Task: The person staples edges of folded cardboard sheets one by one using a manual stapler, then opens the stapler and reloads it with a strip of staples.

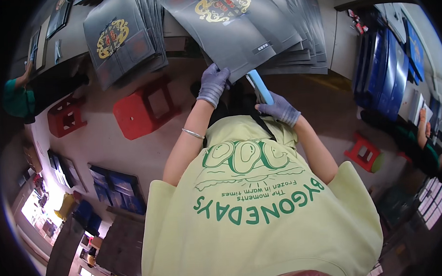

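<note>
My left hand, in a grey-purple glove, pinches the near corner of a dark grey printed sheet. This sheet bears a round gold and red emblem and lies slanted over a stack of similar sheets. My right hand, gloved alike, is closed around a slim light-blue stapler. The stapler's front end points up toward the sheet's near edge, just right of the held corner, and I cannot tell whether they touch. Another fanned stack of dark sheets sits to the left on the table.
Red stools stand on the floor at left, further left and right. Blue panels are stacked at the right. One person in green works at far left, another at far right.
</note>
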`<action>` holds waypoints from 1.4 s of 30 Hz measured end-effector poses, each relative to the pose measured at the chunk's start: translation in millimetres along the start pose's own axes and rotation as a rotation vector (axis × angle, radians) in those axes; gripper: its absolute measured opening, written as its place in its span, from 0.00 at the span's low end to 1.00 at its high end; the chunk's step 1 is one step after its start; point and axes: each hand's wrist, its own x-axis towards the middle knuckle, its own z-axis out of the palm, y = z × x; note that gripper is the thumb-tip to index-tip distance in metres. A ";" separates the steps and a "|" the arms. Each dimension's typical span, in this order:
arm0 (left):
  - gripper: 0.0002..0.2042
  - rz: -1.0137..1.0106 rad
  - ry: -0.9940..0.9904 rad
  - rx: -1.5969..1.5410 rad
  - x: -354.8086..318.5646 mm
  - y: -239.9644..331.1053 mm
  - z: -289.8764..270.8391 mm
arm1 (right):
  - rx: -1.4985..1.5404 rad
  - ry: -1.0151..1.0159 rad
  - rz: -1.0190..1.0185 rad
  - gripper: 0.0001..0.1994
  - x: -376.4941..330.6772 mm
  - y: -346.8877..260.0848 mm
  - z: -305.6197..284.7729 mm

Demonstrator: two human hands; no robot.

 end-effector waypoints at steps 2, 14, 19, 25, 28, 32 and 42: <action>0.10 -0.016 0.031 0.004 -3.1 3.1 6.2 | -0.029 0.039 -0.040 0.22 4.6 -1.9 6.7; 0.10 -0.012 -0.016 0.166 -28.5 17.0 -12.3 | 0.207 0.181 -0.100 0.12 6.0 -14.6 -36.9; 0.09 0.017 -0.085 0.100 -36.1 15.7 -36.4 | 0.121 0.342 0.045 0.13 9.9 -3.8 -92.0; 0.08 0.046 -0.108 0.251 3.2 38.0 -39.7 | 0.107 0.464 0.055 0.17 -3.0 -21.4 -93.8; 0.09 -0.109 -0.187 0.273 22.2 43.0 -47.0 | 0.234 0.547 -0.006 0.12 -13.1 27.0 -142.5; 0.20 0.390 0.510 1.127 67.6 34.5 -205.6 | 0.238 0.751 0.124 0.08 -48.0 72.7 -165.3; 0.24 -0.389 0.827 0.688 36.0 6.3 -365.5 | 0.404 0.705 0.182 0.11 -52.4 111.5 -84.2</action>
